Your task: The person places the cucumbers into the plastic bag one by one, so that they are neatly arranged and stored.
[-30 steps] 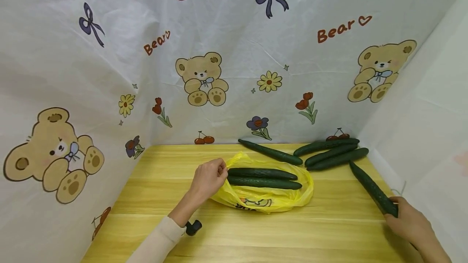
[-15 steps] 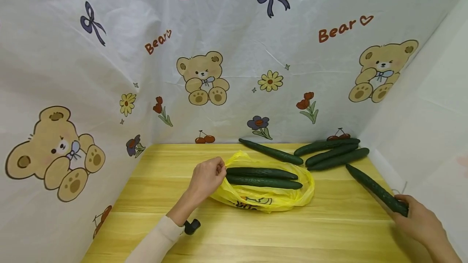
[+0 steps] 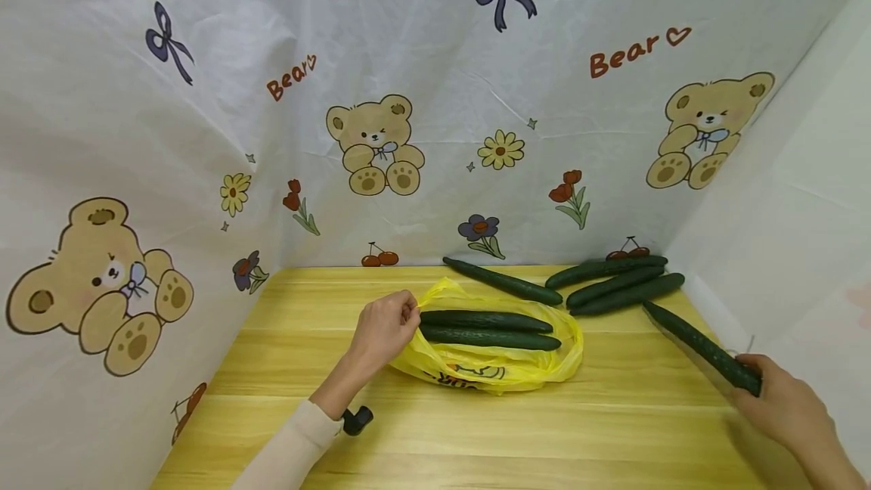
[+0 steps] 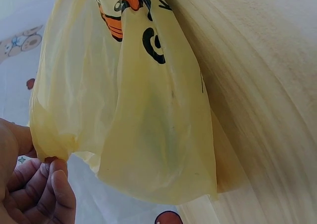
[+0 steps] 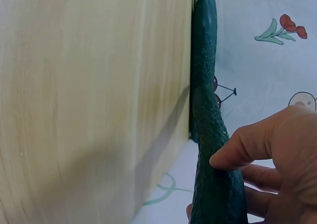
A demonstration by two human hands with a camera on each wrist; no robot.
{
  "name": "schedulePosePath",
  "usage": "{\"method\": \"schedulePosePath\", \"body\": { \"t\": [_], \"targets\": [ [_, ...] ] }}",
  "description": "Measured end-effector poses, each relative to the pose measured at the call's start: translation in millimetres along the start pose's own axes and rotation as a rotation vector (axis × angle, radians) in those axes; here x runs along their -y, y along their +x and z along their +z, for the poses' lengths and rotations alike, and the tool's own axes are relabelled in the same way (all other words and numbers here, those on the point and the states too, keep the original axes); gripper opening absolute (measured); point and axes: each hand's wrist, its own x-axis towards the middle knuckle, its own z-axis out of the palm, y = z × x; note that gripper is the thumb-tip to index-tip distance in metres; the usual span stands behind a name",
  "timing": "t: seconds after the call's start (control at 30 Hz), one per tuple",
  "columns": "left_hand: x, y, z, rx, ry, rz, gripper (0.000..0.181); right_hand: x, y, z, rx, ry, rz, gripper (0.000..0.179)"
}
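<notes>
My left hand point(image 3: 386, 326) pinches the left edge of a yellow plastic bag point(image 3: 537, 378) on the table. In the left wrist view, thumb and fingers grip the thin bag point(image 4: 158, 135), which hangs in folds with black and orange print. Two dark green cucumbers point(image 3: 486, 339) lie side by side in the bag's mouth. At the right, my right hand point(image 3: 789, 407) holds another cucumber point(image 3: 701, 345) by its near end, its far end pointing back and left. The right wrist view shows the thumb pressed along this cucumber point(image 5: 210, 130), with fingers wrapped behind.
One cucumber point(image 3: 503, 280) lies behind the bag, and three more cucumbers point(image 3: 622, 292) are grouped at the back right of the wooden table point(image 3: 435, 445). A patterned cloth point(image 3: 449, 82) rises behind and on the left; a white wall point(image 3: 803, 263) stands right.
My right hand has shifted slightly up and to the right with the cucumber, lifting its near end. The left hand keeps its grip on the bag, almost still.
</notes>
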Motion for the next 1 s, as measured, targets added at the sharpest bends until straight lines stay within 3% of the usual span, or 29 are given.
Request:
{"method": "schedulePosePath", "body": {
  "t": [0.2, 0.5, 0.73, 1.0],
  "targets": [
    [0.6, -1.1, 0.2, 0.001, -0.003, -0.01, 0.008, 1.9, -0.5, -4.1, -0.07, 0.005, -0.052, 0.07],
    [0.8, 3.5, 2.4, 0.007, 0.007, 0.008, 0.008, 23.0, -4.1, -10.4, -0.063, 0.035, -0.077, 0.069],
    [0.5, 5.4, 3.6, 0.01, 0.026, 0.008, 0.008, 40.9, 0.4, -16.4, -0.111, 0.053, -0.195, 0.064],
    [-0.7, 5.0, -0.1, -0.003, 0.022, 0.002, 0.007, 57.4, 6.6, -23.0, -0.098, 0.081, -0.274, 0.061]
  ]
}}
